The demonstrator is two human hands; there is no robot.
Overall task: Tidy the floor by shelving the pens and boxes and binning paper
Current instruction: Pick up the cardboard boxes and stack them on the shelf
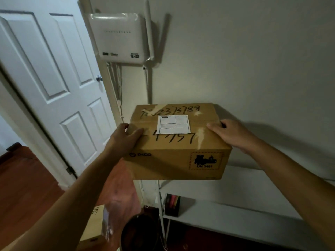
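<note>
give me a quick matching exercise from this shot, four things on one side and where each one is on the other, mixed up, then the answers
Things:
1. cardboard box
2. router
3. pen holder
4. door knob

Places:
A. on the white door at the left
B. standing on a lower white shelf
C. held between the left hand and right hand, at the top shelf
D. mounted on the wall above the box

Pairs: 1-C, 2-D, 3-B, 4-A

Both forearms are bare, no sleeves, left hand (pixel 125 140) and right hand (pixel 233 134) ungloved.
</note>
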